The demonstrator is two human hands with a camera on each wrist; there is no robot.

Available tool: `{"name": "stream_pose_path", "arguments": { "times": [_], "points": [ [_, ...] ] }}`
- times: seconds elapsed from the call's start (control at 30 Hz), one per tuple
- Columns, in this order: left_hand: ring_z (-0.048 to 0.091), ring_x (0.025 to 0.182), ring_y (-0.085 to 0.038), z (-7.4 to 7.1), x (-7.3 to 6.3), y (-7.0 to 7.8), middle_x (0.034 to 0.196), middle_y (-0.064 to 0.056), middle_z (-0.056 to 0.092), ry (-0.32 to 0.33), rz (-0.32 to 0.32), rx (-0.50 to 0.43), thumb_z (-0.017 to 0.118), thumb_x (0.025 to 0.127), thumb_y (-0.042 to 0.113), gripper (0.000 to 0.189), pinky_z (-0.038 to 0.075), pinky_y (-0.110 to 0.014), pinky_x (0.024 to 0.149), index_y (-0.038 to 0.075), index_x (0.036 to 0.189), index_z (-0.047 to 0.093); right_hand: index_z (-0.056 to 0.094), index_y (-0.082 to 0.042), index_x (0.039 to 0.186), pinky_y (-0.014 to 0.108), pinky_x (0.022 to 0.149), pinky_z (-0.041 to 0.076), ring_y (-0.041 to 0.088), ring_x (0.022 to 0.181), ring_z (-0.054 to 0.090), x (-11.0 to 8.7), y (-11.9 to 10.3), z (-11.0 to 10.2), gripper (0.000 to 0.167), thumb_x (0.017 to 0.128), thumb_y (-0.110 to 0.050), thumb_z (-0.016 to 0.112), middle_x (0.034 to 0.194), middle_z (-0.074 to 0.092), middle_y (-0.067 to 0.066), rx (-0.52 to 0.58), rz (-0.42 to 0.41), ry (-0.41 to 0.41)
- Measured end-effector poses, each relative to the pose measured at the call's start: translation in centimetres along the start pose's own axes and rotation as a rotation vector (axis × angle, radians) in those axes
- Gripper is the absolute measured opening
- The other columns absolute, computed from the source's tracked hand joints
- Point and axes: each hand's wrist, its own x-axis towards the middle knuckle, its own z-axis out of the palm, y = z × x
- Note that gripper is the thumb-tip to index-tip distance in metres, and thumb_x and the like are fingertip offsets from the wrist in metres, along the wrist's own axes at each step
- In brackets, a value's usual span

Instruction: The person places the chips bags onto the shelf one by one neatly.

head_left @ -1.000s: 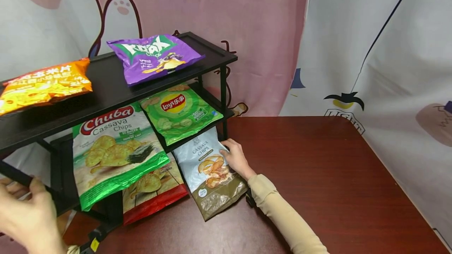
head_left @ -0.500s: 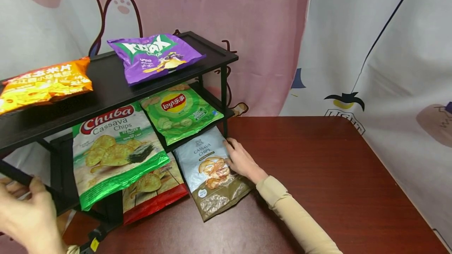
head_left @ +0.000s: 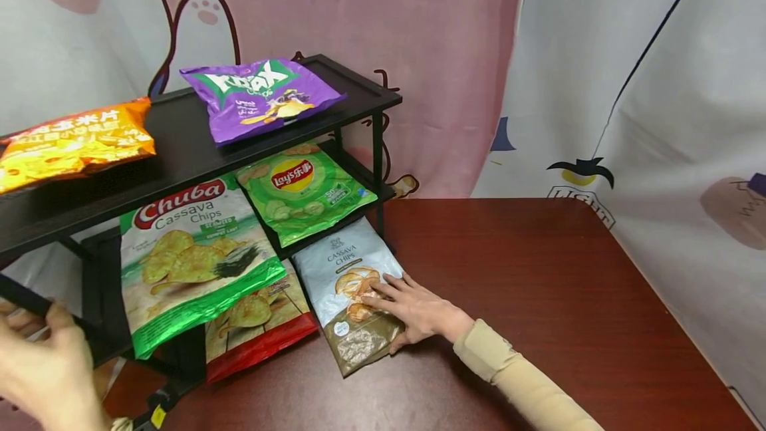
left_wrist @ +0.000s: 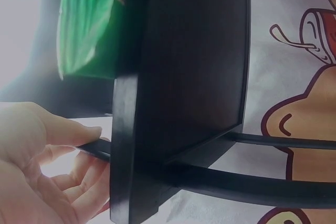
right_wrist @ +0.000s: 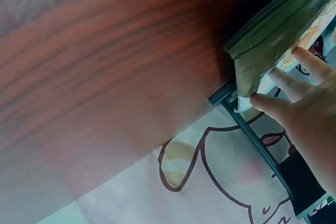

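A blue-and-brown bag of cassava chips (head_left: 335,265) lies slanted at the lower right of the black shelf (head_left: 179,122). My right hand (head_left: 419,311) rests on that bag's right side with spread fingers; the right wrist view shows fingertips touching the bag (right_wrist: 262,61). At the left edge, my left hand (head_left: 48,364) grips a thin black post of the shelf, thumb and fingers curled round it in the left wrist view. Near it, a green-and-white Chuba chip bag (head_left: 197,258) leans out of the middle shelf. Partly beneath that bag is a red-edged chip bag (head_left: 257,324).
On the top shelf lie an orange chip bag (head_left: 78,145) and a purple chip bag (head_left: 263,95). A green Lay's bag (head_left: 305,195) sits on the middle shelf. The brown table (head_left: 526,265) extends right of the shelf, with a printed curtain (head_left: 431,32) behind.
My right hand has slid from the blue-and-brown bag's upper right edge down toward its lower right side, its fingers spreading over the front. My left hand stays on the shelf post.
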Motion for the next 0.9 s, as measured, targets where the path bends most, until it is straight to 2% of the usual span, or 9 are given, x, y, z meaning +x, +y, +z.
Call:
{"name": "stream_pose_path", "arguments": {
  "times": [0.23, 0.57, 0.77, 0.9],
  "points": [
    [0.029, 0.07, 0.028, 0.0, -0.1, 0.2, 0.079, 0.043, 0.031, 0.006, -0.004, 0.011, 0.051, 0.091, 0.032, 0.031, 0.028, -0.001, 0.075, 0.037, 0.122, 0.055, 0.035, -0.029, 0.146, 0.054, 0.112, 0.026, 0.035, 0.143, 0.027, 0.7, 0.0, 0.6, 0.085, 0.074, -0.063, 0.066, 0.154, 0.031, 0.006, -0.067, -0.01, 0.026],
    [0.03, 0.07, 0.027, -0.1, -0.1, 0.1, 0.078, 0.043, 0.033, 0.001, -0.019, -0.008, 0.052, 0.09, 0.033, 0.029, 0.028, -0.002, 0.079, 0.039, 0.118, 0.055, 0.04, -0.029, 0.144, 0.05, 0.115, 0.024, 0.036, 0.144, 0.025, 3.3, 0.3, 0.3, 0.071, 0.079, -0.049, 0.061, 0.155, 0.03, 0.008, -0.002, -0.002, 0.03],
    [0.031, 0.069, 0.027, -0.2, 0.0, 0.2, 0.077, 0.043, 0.034, -0.011, -0.037, -0.015, 0.052, 0.09, 0.033, 0.028, 0.029, -0.002, 0.081, 0.04, 0.117, 0.055, 0.04, -0.027, 0.144, 0.051, 0.114, 0.024, 0.035, 0.144, 0.025, 4.7, 0.4, -0.2, 0.068, 0.08, -0.042, 0.057, 0.155, 0.03, 0.008, 0.027, 0.01, 0.027],
    [0.031, 0.069, 0.027, -0.1, 0.1, 0.1, 0.078, 0.042, 0.033, -0.015, -0.009, -0.013, 0.052, 0.09, 0.031, 0.028, 0.03, -0.002, 0.075, 0.04, 0.117, 0.054, 0.037, -0.024, 0.146, 0.051, 0.115, 0.024, 0.035, 0.145, 0.023, 5.6, 0.6, -0.3, 0.067, 0.082, -0.038, 0.055, 0.155, 0.029, 0.009, 0.04, 0.015, 0.023]
  ]
}}
